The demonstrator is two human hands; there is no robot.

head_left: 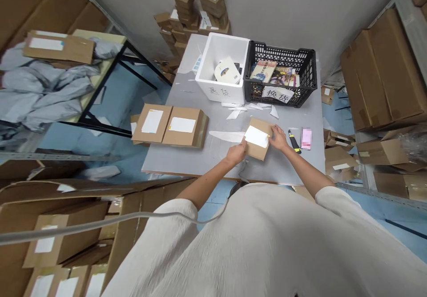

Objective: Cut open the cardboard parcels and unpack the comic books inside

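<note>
A small cardboard box (258,152) with a white label (256,136) on top lies near the front of the grey table, between my two hands. My left hand (236,152) grips its left edge, fingers closed against the side. On the opposite side my right hand (278,137) holds the upper right edge, with fingertips at the label's corner. To the right of that hand lie a yellow and black box cutter (294,141) and a pink card-like item (306,138), its surface blurred. Strips of torn white paper (235,112) are scattered behind the box.
Two labelled cardboard boxes (183,126) sit at the table's left. A white foam bin (222,93) and a black crate (282,83) of books stand at the back. A grey cable (133,217) crosses at lower left. Shelves with cartons (376,74) flank the right.
</note>
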